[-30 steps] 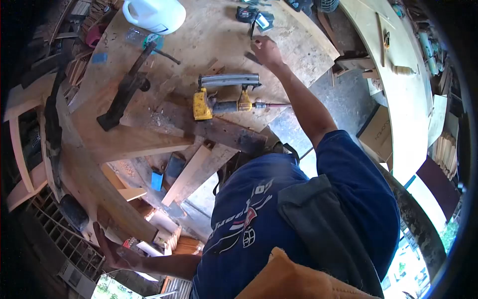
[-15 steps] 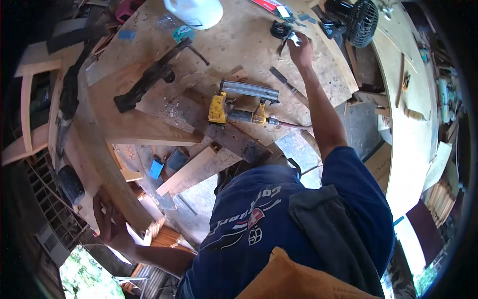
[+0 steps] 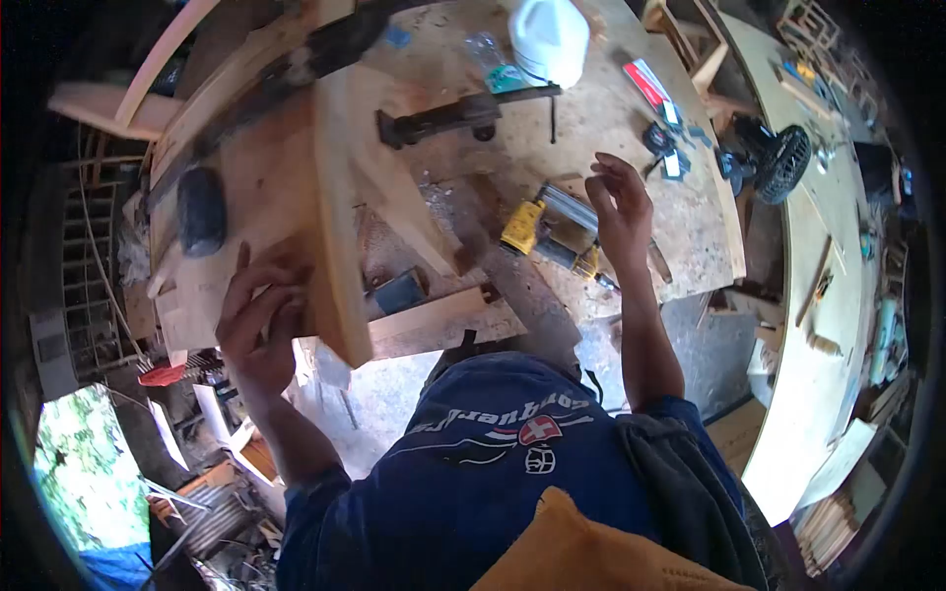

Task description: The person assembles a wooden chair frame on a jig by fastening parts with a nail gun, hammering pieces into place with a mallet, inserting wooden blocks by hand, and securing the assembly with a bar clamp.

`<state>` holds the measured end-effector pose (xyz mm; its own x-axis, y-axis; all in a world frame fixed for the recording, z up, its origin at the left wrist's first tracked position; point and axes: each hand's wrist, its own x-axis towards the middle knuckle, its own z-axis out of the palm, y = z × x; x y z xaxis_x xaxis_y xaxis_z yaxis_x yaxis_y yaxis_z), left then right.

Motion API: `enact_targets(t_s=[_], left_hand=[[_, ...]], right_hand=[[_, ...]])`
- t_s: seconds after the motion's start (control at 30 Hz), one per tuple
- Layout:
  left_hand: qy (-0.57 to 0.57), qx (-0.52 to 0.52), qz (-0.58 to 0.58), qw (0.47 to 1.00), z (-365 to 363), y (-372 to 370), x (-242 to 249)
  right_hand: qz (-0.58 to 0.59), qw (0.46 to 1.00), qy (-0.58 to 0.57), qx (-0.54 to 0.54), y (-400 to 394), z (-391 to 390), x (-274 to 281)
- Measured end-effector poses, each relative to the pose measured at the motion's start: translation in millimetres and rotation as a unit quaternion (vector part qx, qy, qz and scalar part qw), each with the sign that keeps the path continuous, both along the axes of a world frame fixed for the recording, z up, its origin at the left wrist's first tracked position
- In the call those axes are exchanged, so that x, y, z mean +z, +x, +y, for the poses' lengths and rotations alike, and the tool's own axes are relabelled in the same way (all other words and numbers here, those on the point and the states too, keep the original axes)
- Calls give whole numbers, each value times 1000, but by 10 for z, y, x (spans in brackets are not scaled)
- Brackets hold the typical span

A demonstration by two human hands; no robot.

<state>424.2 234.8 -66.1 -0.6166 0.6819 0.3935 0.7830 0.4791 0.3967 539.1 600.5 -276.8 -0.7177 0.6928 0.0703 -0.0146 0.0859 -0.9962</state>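
Note:
My left hand (image 3: 258, 320) has bent, parted fingers beside the wide wooden board (image 3: 340, 246) at left; whether the fingertips touch it is unclear. A dark oblong block (image 3: 201, 212) lies above that hand. My right hand (image 3: 623, 207) is raised over the worktable (image 3: 601, 108), fingers curved and apart, with nothing visible between them. Just left of it lies a yellow and silver nail gun (image 3: 554, 225), partly blurred. Right of my fingers are a small black item (image 3: 655, 138) and a white and blue piece (image 3: 673, 164). A dark metal clamp (image 3: 443, 120) lies further left.
A white jug (image 3: 550, 41) and a red and white packet (image 3: 645, 84) sit at the back. A black fan (image 3: 783, 164) stands at right, near another long pale table (image 3: 798, 384). A blue-grey block (image 3: 399, 294) is near the front edge.
The view has shifted, so the bench appears further right. My right hand has come back from the small black item and the white piece. The board by my left hand now appears more upright.

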Motion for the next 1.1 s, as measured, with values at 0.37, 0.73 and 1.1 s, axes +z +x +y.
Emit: enact_targets(t_s=[0.37, 0.73, 1.1], left_hand=[[128, -220, 22, 967, -225, -254, 402], [129, -276, -111, 946, -229, -1478, 1464], [-30, -295, 23, 955, 482, -3244, 568]], right_hand=[[203, 943, 166, 207, -101, -1476, 1675], [251, 917, 230, 209, -1349, -2150, 3108], [22, 871, 462, 166, -2552, -1129, 2648]])
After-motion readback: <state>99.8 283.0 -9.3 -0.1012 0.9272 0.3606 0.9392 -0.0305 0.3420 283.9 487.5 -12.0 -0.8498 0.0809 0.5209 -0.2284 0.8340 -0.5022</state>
